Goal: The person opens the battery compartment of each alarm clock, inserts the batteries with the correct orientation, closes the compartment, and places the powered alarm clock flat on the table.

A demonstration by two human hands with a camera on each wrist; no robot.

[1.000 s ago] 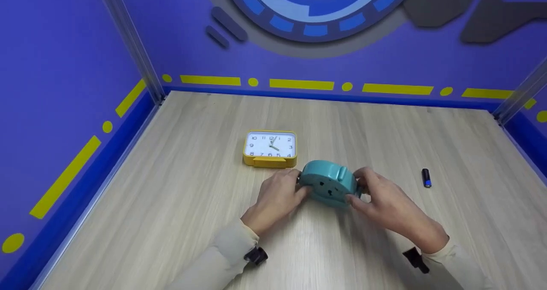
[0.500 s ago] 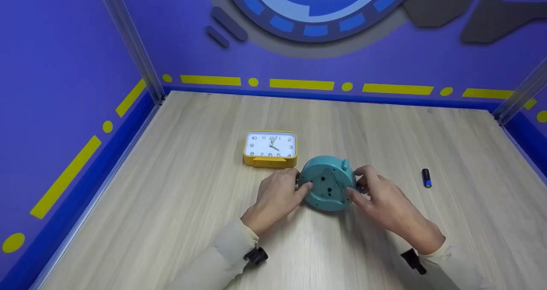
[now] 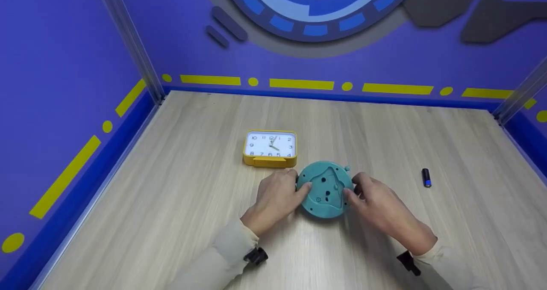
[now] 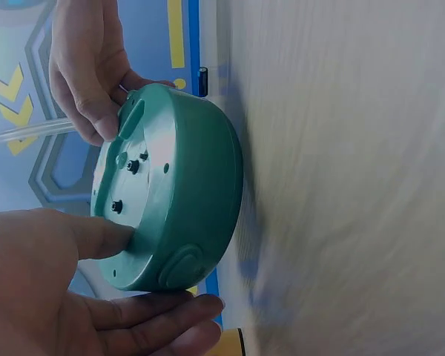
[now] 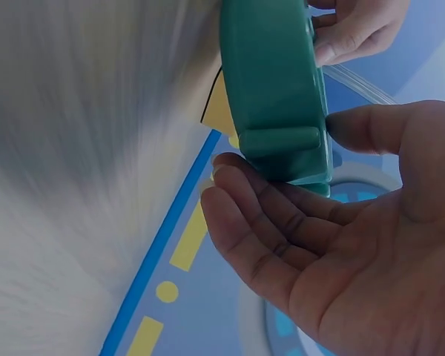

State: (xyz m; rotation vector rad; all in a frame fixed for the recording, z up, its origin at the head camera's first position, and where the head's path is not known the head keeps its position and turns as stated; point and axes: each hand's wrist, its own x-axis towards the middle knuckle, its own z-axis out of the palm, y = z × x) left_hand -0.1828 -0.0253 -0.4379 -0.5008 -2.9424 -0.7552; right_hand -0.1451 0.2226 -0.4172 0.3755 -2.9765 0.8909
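A round teal alarm clock (image 3: 324,208) is held over the table, its back turned up toward the head camera. Knobs and small holes show on that back; the dial is hidden underneath. My left hand (image 3: 277,193) grips the left edge, thumb on the back and fingers along the side. On the opposite edge my right hand (image 3: 382,208) pinches the clock, with the thumb at the rim of its back. The left wrist view shows the clock (image 4: 204,170) tilted, its lower rim close over the tabletop. In the right wrist view, fingers (image 5: 245,230) curl beneath its side.
Just behind the teal clock, a yellow rectangular clock (image 3: 270,144) lies face up. Off to the right is a small black and blue battery (image 3: 426,178). Blue printed panels (image 3: 316,67) border the wooden table (image 3: 192,161) at the back and sides.
The teal clock has tipped so its back, first seen at a slant, now faces up. My right hand has shifted slightly left and down with it; my left hand has barely moved.
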